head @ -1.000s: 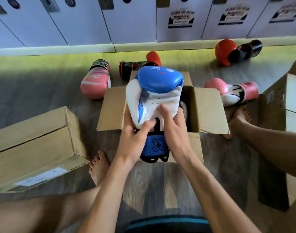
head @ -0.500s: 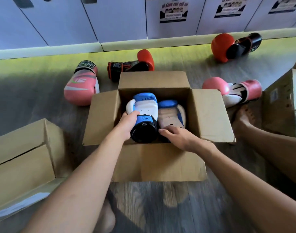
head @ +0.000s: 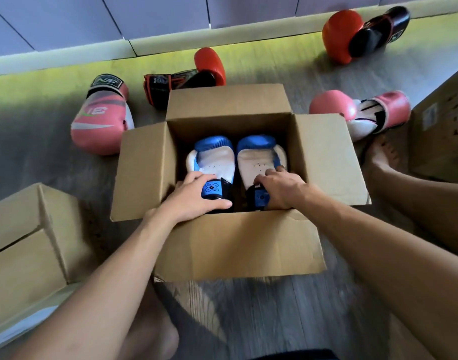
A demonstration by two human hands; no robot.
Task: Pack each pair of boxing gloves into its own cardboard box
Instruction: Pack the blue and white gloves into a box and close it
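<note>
Open brown cardboard box (head: 238, 245) on grey wood-grain floor (head: 274, 320), all four flaps folded out. Both gloves of the blue pair are inside it, side by side, palms up, padded ends toward the far wall.

- Left blue-and-white boxing glove (head: 215, 157): left hand (head: 194, 198) grips its blue cuff, fingers over the top and thumb wrapped under. The cuff carries a black cross-shaped emblem; the mark at its centre is too small to read.
- Right blue-and-white boxing glove (head: 259, 157): right hand (head: 282, 188) has its fingers curled down onto the wrist end and holds the black strap and blue cuff. The cuff print is blurred.

Loose on the floor around the box:
- Pink boxing glove with white stripes (head: 103, 120), left of the box. The black cuff patch reads "NE" and large figures like "31" run along the side.
- Red-and-black boxing glove (head: 191, 76), just behind the far flap. Its cuff text is unreadable.
- Second red-and-black boxing glove (head: 358, 35), far right, near the pale baseboard.
- Pink-and-white boxing glove (head: 358, 113), beside the right flap.

Closed cardboard carton (head: 22, 242) at left has a white shipping label low on its side, print illegible. Another cardboard carton (head: 441, 126) at the right edge has a small label, also illegible. Bare foot (head: 381, 157) rests between it and the open box.
</note>
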